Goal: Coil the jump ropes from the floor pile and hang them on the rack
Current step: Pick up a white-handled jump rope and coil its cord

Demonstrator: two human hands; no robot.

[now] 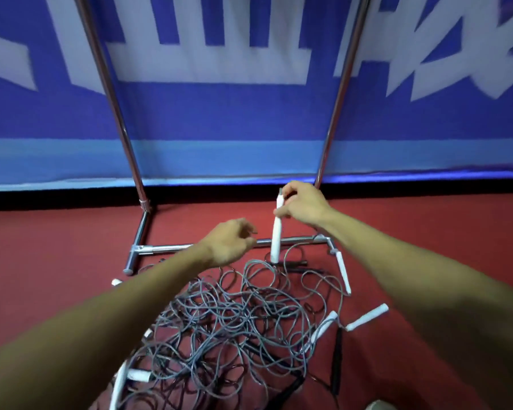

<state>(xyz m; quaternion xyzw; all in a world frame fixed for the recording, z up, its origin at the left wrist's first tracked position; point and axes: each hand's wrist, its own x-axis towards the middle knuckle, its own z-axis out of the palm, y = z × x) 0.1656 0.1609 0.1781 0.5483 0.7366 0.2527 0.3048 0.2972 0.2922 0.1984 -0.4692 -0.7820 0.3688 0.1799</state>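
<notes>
1. Down at the left, above the pile point(225, 321), the left grip point(230, 242) hovers with fingers loosely curled and nothing visibly in it. If it doesn't take up the cord, I'd say the lift drags loose and messy.
2. Centre now: the right grip point(301, 205) is clenched round the top of a white handle point(277, 229), held upright just in front of the rack point(160, 248) base bar. One hard pull and, by my reckoning, the cord hauls half the tangle up with it.
3. Those loops cross so thickly that a snag or a tightened knot looks likely, and the cord could catch on the base bar.
4. Over to the right, loose handles point(367, 316) lie on the floor point(42, 261) at the pile's edge. They could whip about as cord runs out.
5. And the ropes themselves: thin grey cord, springy-looking, heaped in overlapping loops on the red floor between the person and the rack. White handles poke out left, bottom and right, with a black one point(336, 359) at the right. The rack's top rail is out of view, so I can't tell what hangs there.
</notes>
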